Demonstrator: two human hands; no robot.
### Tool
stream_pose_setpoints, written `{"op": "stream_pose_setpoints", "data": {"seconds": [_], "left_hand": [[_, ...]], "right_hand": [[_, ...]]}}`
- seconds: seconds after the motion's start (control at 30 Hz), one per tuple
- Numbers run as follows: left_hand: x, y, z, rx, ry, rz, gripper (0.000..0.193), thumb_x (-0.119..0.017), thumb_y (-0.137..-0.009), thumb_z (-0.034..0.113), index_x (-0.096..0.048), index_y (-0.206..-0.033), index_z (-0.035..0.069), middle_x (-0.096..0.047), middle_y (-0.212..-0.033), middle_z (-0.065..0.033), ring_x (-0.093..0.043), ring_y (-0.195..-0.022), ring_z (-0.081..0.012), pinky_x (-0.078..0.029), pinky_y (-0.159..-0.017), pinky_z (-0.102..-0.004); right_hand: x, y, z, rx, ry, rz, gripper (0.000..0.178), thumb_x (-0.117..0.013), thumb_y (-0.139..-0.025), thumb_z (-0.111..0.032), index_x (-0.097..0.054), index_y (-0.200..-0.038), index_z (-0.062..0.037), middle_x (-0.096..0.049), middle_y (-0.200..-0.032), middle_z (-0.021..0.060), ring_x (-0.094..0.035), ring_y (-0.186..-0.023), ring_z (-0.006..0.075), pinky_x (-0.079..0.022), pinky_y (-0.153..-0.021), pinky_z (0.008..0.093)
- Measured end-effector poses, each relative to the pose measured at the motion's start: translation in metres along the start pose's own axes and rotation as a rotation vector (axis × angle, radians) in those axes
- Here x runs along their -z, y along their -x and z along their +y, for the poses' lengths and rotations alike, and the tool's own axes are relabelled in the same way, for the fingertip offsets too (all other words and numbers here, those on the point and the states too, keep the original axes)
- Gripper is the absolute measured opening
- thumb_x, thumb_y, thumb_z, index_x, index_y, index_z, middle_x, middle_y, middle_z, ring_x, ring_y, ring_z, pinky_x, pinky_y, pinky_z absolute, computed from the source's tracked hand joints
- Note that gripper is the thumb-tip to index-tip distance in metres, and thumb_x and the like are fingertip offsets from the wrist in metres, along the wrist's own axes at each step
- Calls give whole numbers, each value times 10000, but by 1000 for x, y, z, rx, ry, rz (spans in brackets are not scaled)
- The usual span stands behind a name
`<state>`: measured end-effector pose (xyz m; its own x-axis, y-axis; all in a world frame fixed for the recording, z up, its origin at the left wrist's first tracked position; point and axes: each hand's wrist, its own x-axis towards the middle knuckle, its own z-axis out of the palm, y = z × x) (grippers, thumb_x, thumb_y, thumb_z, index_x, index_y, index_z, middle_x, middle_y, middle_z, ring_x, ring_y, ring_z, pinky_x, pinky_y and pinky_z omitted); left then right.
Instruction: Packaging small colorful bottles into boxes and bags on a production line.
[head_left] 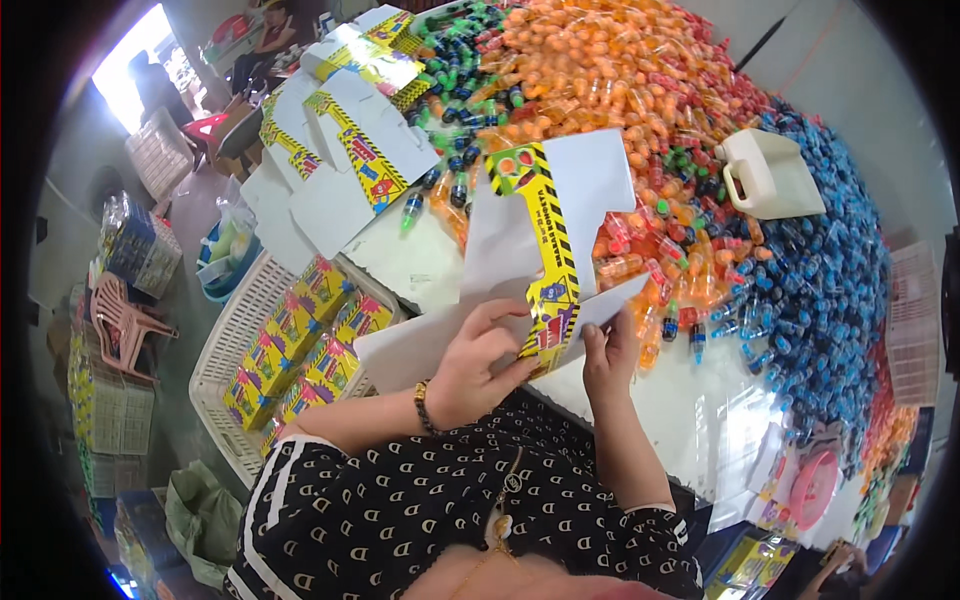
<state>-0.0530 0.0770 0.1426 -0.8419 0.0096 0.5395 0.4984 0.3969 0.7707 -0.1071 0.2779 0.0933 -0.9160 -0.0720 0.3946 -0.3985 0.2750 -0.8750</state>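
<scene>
A partly folded cardboard display box (553, 235), white inside with a yellow and black-striped printed strip, is held upright in front of my chest. My left hand (472, 368), with a beaded bracelet at the wrist, grips its lower printed part with bent fingers. On the other side my right hand (610, 362) pinches a white side flap between thumb and fingers. Behind the box, a heap of small orange bottles (590, 70) covers the far table. More unfolded box blanks (370, 150) lie in a pile at the far left.
A white plastic basket (215, 365) of packed yellow boxes stands at my left. Small blue bottles (820, 290) and a cut-open white jug (785, 185) are at the right of the table (660, 420). A pink basin (815, 490) sits near right. Another person (275, 30) sits far left.
</scene>
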Motion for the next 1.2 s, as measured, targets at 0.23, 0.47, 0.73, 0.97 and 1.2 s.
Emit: {"op": "stream_pose_setpoints", "data": {"seconds": [0.23, 0.47, 0.73, 0.97, 1.2], "left_hand": [[41, -51, 2, 666, 588, -37, 650, -608, -923, 328, -278, -1429, 88, -530, -1226, -112, -560, -1066, -206, -501, -859, -329], [18, -4, -34, 891, 695, -581, 650, -537, -950, 355, -196, -1456, 131, -557, -1178, -88, -577, -1055, -197, -498, -856, -317], [-7, 28, -49, 573, 239, -486, 648, -679, -820, 203, -299, -1331, 79, -580, -1098, -128, -578, -1046, -215, -468, -894, -314], [-19, 39, -59, 634, 56, -401, 695, -652, -733, 145, -306, -1329, 55, -579, -1029, -124, -581, -986, -232, -467, -885, -347], [-47, 25, -55, 818, 829, -393, 677, -648, -775, 127, -323, -1368, 100, -560, -1087, -98, -580, -981, -216, -496, -840, -342]], "right_hand": [[45, 27, -23, 502, 585, -114, 272, -671, -831, -117, -625, -1084, -30, -629, -851, 25, -590, -799, 220, -466, -864, 390], [33, 31, -52, 104, 520, -677, 255, -714, -766, -172, -664, -1000, -85, -648, -829, 42, -606, -830, 275, -450, -880, 452], [23, 46, -53, 322, 633, -539, 243, -650, -820, -223, -642, -993, -51, -647, -912, 143, -613, -884, 329, -478, -819, 454], [84, 79, -2, 116, 250, 140, 445, -596, -816, 15, -514, -1253, 31, -544, -1247, 187, -535, -1159, 308, -395, -1011, 394], [51, 86, 24, -193, -39, -145, 670, -641, -771, -24, -386, -1391, -18, -349, -1459, 204, -396, -1304, 344, -347, -1058, 436]]}}
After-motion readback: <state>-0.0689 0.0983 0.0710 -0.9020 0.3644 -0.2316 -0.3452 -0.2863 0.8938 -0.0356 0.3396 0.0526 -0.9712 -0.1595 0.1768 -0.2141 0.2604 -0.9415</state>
